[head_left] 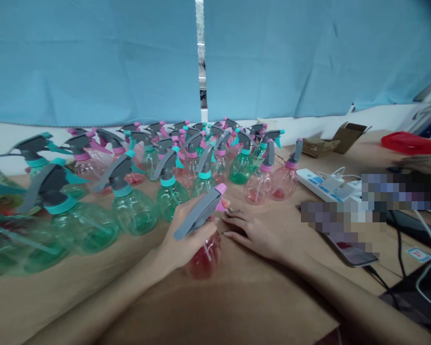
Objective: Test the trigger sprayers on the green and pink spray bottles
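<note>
Pink-tinted plastic in the head view: pink spray bottle (204, 258) standing on the brown desk (258, 306), toward the middle of the near edge, upright or nearly so. Wrapped around its neck, left hand (187, 242), fingers clamped tight on the bottle just under the grey trigger head (200, 214). Trigger lever slanting down to the left, pink nozzle pointing away to the right. Just beside the bottle on its right, right hand (255, 235), laid flat on the desk, palm down, fingers spread apart and holding nothing. Fingertips close to the nozzle; touching it or not, cannot tell.

Farther back, toward the far edge and the left edge, a crowd of green spray bottles (134, 208) and more pink bottles (260, 187), standing in rough rows, grey triggers with teal or pink collars. Toward the right edge, white power strip (311, 181) with plugs and cables. Nearer than that, a phone (354, 253) lying flat, screen up, partly under a blurred patch. Near the far right corner, open cardboard box (348, 135) and something red (409, 142). At the right edge, another person's hand (420, 163), resting on the desk, well apart from the held bottle. Behind the far edge, blue curtain (93, 57) in two panels, with a narrow gap between.
</note>
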`<state>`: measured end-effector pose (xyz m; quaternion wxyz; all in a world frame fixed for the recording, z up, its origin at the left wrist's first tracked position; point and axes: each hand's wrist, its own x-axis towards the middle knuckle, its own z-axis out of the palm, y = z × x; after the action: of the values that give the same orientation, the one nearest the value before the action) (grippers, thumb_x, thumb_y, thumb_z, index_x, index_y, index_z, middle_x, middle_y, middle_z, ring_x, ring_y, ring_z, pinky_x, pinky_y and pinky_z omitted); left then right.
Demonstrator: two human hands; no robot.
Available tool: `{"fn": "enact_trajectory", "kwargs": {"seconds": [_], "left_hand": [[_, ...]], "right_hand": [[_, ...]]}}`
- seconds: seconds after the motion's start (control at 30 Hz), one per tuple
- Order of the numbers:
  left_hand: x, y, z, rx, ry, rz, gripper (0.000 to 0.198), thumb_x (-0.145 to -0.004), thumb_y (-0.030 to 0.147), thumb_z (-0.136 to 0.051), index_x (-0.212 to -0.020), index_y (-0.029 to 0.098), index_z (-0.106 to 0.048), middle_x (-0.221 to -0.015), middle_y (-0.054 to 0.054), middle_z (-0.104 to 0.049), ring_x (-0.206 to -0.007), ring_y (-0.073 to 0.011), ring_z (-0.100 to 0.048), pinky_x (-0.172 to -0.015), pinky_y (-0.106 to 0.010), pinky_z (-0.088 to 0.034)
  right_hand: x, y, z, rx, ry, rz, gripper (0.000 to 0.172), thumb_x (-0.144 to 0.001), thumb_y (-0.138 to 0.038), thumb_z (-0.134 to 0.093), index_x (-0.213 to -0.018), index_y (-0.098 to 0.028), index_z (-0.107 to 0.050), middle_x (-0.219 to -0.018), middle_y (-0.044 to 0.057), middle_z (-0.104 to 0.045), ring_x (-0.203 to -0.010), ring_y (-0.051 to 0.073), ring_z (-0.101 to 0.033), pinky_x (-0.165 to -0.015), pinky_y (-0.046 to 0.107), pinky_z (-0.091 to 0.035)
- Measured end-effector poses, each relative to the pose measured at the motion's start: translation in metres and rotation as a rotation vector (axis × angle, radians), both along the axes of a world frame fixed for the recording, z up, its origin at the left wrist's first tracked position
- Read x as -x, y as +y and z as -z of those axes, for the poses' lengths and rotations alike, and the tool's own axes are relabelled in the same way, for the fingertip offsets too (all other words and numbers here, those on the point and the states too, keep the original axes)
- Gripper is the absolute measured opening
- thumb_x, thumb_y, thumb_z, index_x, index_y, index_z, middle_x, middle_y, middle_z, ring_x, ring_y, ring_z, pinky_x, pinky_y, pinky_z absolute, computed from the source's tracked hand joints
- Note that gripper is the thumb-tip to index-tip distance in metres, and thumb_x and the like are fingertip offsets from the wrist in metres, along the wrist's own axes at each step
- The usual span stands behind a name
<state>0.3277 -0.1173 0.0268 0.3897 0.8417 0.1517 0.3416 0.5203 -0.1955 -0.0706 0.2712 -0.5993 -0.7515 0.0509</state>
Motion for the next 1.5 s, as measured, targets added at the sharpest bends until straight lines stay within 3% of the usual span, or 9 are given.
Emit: {"fn": "enact_trajectory", "kwargs": {"seconds": [0.2,0.43,0.67,0.93,1.5], "left_hand": [[0.000,0.001,0.001,-0.047,0.026,-0.041,0.027,-0.077,0.022,-0.050,-0.099,0.025,-0.065,-0.071,0.000,-0.060,-0.063,-0.0152,-0.057,-0.059,-0.027,-0.048],[0.000,0.000,-0.001,-0.043,0.040,-0.030,0.028,-0.076,0.020,-0.049,-0.100,0.025,-0.064,-0.073,0.001,-0.060,-0.062,-0.0144,-0.056,-0.061,-0.027,-0.047],[0.000,0.000,-0.002,-0.067,0.015,-0.022,0.033,-0.074,0.019,-0.047,-0.101,0.025,-0.064,-0.066,0.003,-0.057,-0.055,-0.0131,-0.050,-0.053,-0.025,-0.043],[-0.001,0.000,-0.001,-0.024,-0.052,0.024,0.032,-0.074,0.016,-0.049,-0.100,0.024,-0.065,-0.078,0.001,-0.063,-0.059,-0.0121,-0.054,-0.055,-0.025,-0.045],[-0.001,0.000,-0.001,-0.044,-0.030,0.012,0.029,-0.075,0.018,-0.049,-0.098,0.023,-0.065,-0.076,0.001,-0.062,-0.062,-0.0130,-0.055,-0.057,-0.025,-0.046]], "right_hand": [[0.001,0.000,-0.001,-0.010,0.001,0.002,0.043,-0.090,-0.040,-0.050,-0.128,-0.018,-0.053,-0.130,0.012,-0.056,-0.126,0.024,-0.046,-0.104,0.046,-0.039],[0.007,-0.006,-0.014,-0.005,0.172,-0.089,0.024,-0.091,-0.031,-0.051,-0.109,-0.025,-0.065,-0.109,0.002,-0.069,-0.111,0.017,-0.058,-0.096,0.034,-0.046],[0.007,-0.006,-0.012,-0.077,0.216,0.059,0.020,-0.091,-0.027,-0.050,-0.098,-0.022,-0.068,-0.096,0.004,-0.069,-0.090,0.017,-0.063,-0.081,0.031,-0.050],[0.006,-0.006,-0.012,-0.011,0.233,0.126,0.021,-0.091,-0.031,-0.051,-0.088,-0.019,-0.068,-0.084,0.004,-0.066,-0.072,0.014,-0.061,-0.066,0.027,-0.046],[0.003,-0.005,-0.011,0.016,0.258,0.115,0.022,-0.091,-0.032,-0.050,-0.087,-0.020,-0.067,-0.084,0.003,-0.068,-0.073,0.015,-0.061,-0.067,0.027,-0.045]]}}
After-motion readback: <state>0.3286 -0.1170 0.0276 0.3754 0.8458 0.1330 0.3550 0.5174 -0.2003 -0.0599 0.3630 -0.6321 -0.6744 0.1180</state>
